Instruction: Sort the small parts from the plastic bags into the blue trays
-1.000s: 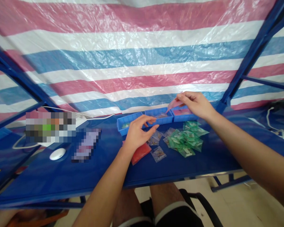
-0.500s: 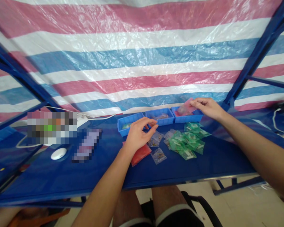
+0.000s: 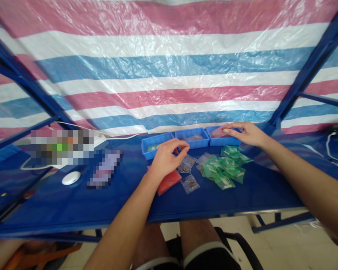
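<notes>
Pink bag (image 3: 218, 132) — low at right-hand blue bin (image 3: 224, 142), just left of right hand (image 3: 244, 132), its fingertips pinching it. Left hand (image 3: 168, 158) farther — loosely curled, seemingly empty; bag's long axis unclear.

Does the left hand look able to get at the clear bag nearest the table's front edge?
Probably yes: the left hand is close by, and nothing seems to lie over the clear bag of metal pieces; the red bag sits beside it without covering it. Whether that hand holds something is unclear.

The right hand (image 3: 244, 133) holds what seems a pink packet (image 3: 217, 131) at a blue bin (image 3: 224, 141).
</notes>
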{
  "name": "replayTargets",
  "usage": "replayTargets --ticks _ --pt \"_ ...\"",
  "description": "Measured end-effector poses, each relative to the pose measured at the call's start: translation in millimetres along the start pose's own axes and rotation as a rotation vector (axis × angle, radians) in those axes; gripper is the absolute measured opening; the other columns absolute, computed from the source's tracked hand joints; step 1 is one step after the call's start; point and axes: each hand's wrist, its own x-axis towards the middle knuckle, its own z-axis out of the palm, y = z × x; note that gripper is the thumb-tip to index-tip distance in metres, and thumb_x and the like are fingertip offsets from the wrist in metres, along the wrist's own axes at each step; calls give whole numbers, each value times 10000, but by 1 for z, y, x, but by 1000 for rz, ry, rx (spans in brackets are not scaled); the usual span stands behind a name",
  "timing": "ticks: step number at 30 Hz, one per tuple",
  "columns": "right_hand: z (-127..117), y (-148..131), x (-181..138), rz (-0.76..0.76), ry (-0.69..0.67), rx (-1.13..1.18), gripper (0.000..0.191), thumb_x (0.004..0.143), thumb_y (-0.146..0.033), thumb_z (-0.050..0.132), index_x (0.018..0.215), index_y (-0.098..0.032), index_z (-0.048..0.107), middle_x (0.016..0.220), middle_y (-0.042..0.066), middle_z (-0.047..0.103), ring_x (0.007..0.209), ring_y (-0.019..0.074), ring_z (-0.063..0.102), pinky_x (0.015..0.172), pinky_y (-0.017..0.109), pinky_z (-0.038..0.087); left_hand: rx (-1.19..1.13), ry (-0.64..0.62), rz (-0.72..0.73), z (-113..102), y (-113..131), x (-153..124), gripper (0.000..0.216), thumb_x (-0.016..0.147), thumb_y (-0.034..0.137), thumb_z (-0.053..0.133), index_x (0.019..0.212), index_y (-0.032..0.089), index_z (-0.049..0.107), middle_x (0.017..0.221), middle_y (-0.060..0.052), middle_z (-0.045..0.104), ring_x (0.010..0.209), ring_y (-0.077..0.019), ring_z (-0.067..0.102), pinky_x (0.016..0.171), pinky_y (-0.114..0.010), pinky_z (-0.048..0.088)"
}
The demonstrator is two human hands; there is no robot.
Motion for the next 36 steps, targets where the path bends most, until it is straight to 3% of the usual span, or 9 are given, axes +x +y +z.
replayTargets --ticks 4,7,9,15,18,20,24,29,36 --pt "-3 10 -1 -94 119 -332 499 1025 -598 530 1262 -250 795 1073 98 822 972 321 743 884 440 562 25 -32 12 -1 1 0 145 999 271 643 1003 203 771 950 -41 778 841 -163 711 730 -271 519" --pt "-6 9 -2 -125 199 -414 484 1035 -569 517 1154 -210 818 849 100 789 881 309 724 860 422 548 36 -68 25 -1 1 0 161 1011 270 621 1012 202 767 978 -44 781 886 -172 722 750 -275 526" --pt "-6 -1 -4 -168 197 -419 467 1027 -566 534 1139 -201 803 803 93 757 859 301 716 843 408 543 40 -86 25 -1 0 -1 171 1018 272 609 1011 202 764 982 -44 781 892 -174 723 763 -281 532" --pt "9 -57 -14 -407 -74 -268 553 923 -612 696 1319 -226 707 1020 103 764 965 304 725 884 412 561 34 -109 14 1 -1 -3 179 1022 275 601 1026 207 767 995 -44 779 901 -178 720 772 -289 543" --pt "27 -80 -20 -519 -258 -207 725 802 -703 785 1351 -239 688 1147 118 747 1068 333 709 961 441 554 38 -115 9 1 -1 -3 180 1022 273 600 1027 206 767 989 -40 778 887 -174 717 779 -291 544" --pt "40 -90 -23 -547 -326 -200 812 760 -743 797 1376 -229 668 1174 130 727 1059 330 701 932 431 564 41 -118 6 1 -1 -3 181 1024 273 598 1031 208 767 991 -37 778 887 -173 716 776 -291 542" --pt "63 -93 -22 -556 -326 -229 655 883 -690 711 1338 -220 681 1131 132 710 1057 319 685 923 435 564 48 -119 9 2 -2 -4 195 1030 284 587 1040 213 767 1000 -46 777 912 -183 716 779 -297 545" --pt "72 -90 -18 -507 -253 -236 417 997 -585 620 1221 -254 737 1081 113 725 1041 296 699 877 399 562 49 -130 14 2 -2 -4 201 1030 291 579 1040 213 764 985 -51 774 904 -189 715 796 -306 558" --pt "77 -88 -15 -422 -157 -176 345 1021 -524 603 1172 -250 750 969 95 746 864 269 696 759 377 535 54 -123 20 3 -2 -3 193 1019 289 594 1054 218 770 1005 -54 786 897 -190 726 778 -296 551"
